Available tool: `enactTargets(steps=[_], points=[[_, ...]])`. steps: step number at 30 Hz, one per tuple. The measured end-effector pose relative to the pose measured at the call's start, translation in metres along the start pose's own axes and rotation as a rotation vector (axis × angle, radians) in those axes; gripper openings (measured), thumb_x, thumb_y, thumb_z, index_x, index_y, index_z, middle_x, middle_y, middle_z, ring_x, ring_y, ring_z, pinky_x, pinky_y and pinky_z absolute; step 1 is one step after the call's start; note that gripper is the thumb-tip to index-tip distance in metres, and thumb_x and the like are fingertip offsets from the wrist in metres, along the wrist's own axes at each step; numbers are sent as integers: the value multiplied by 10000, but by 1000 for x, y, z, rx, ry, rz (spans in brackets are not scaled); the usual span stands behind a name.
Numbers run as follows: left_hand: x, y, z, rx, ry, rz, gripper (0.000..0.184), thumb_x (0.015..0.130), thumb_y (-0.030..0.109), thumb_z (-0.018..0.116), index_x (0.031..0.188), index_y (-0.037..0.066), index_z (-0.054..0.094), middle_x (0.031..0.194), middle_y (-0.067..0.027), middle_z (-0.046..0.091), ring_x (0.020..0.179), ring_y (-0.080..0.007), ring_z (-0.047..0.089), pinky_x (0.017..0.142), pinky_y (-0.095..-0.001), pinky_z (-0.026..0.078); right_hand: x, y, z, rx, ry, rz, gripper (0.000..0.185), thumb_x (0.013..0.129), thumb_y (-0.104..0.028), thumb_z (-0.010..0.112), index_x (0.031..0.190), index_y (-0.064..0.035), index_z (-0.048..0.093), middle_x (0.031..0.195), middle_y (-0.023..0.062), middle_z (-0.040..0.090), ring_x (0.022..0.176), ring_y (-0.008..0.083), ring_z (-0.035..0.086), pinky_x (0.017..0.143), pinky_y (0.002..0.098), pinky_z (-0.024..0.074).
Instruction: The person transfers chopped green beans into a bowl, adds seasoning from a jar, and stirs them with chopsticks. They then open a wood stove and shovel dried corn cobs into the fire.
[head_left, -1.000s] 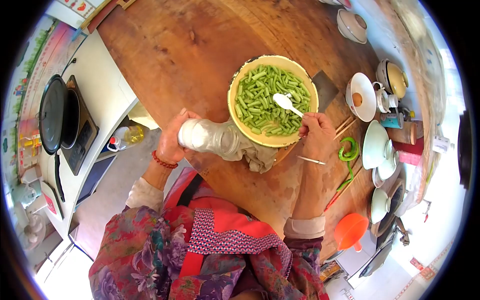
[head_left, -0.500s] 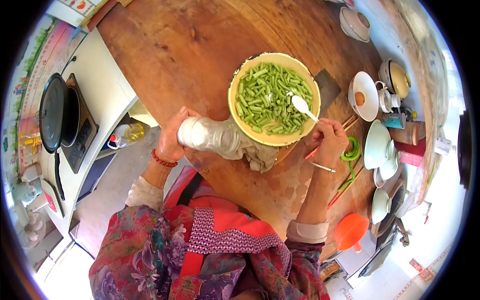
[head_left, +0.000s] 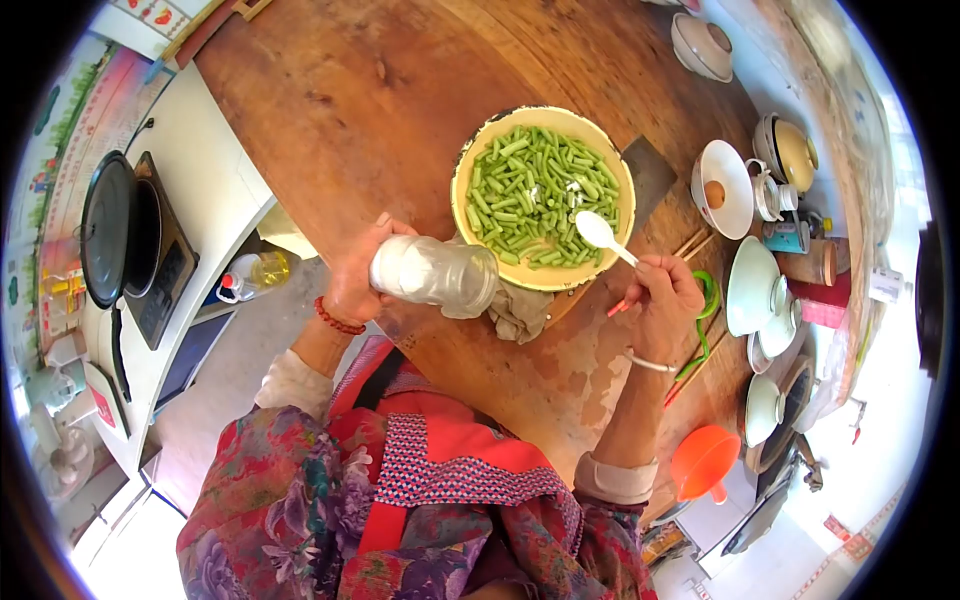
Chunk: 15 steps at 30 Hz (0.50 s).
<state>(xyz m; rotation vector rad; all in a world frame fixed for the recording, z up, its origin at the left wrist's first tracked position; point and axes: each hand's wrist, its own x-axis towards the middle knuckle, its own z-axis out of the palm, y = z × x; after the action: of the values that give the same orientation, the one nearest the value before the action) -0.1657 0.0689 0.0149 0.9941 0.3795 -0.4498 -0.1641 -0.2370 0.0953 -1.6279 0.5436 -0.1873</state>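
Note:
My left hand (head_left: 358,275) is wrapped round the base of a clear jar (head_left: 440,275) that holds white powder. The jar lies tilted on its side, its mouth toward the right, just below the yellow basin (head_left: 462,205). Cut green beans (head_left: 530,190) fill the basin, with small white patches on top. Pinched in my right hand (head_left: 665,300) is the handle of a white spoon (head_left: 594,229), whose bowl is over the basin's lower right part. A crumpled cloth (head_left: 520,312) lies beneath the jar's mouth and the basin.
Bowls, one with an egg (head_left: 714,194), line the wooden table's right side. Green-handled scissors or a green loop (head_left: 708,310), chopsticks (head_left: 692,244) and an orange ladle (head_left: 706,462) lie near my right arm. At left are a pan (head_left: 145,235) and an oil bottle (head_left: 262,270).
The spoon has moved right and down from over the beans, along with my right hand. My left hand and the jar have shifted slightly right.

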Motion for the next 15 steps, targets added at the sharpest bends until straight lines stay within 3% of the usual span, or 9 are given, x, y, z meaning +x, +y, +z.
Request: enactTargets(steps=[1,3,5,11,15], points=[[1,-5,6,230,-38,296,395,965,435,396,940,87,581,729,-15,607,494,-79,515,347,-220,314,-7,-9,-1,33,-50,9,68,784,-31,598,807,25,629,618,39,581,487,78,512,451,189,400],[1,-8,7,461,-75,594,394,965,436,395,936,89,580,719,-9,600,488,-77,506,349,-220,313,-20,-20,-2,20,-82,-1,51,778,-3,591,801,28,624,623,38,578,490,75,512,459,186,399],[2,-5,2,87,-164,-25,411,976,428,360,990,67,555,817,-36,612,664,-98,587,486,-219,449,-35,-34,3,-48,-149,-34,42,772,14,594,795,18,629,622,26,579,512,66,520,473,184,407],[-3,-9,19,13,-214,-136,435,972,465,357,1001,78,554,823,-25,609,622,-92,578,436,-215,416,-59,-33,8,-214,-286,-82,36,766,6,611,781,1,643,628,0,586,545,54,527,504,202,418],[-5,-19,25,61,-238,-110,442,971,476,355,1005,82,552,819,-24,609,627,-91,585,430,-215,417,-69,-26,14,-301,-345,-262,27,752,9,605,750,3,632,636,53,593,565,103,552,527,253,442]])
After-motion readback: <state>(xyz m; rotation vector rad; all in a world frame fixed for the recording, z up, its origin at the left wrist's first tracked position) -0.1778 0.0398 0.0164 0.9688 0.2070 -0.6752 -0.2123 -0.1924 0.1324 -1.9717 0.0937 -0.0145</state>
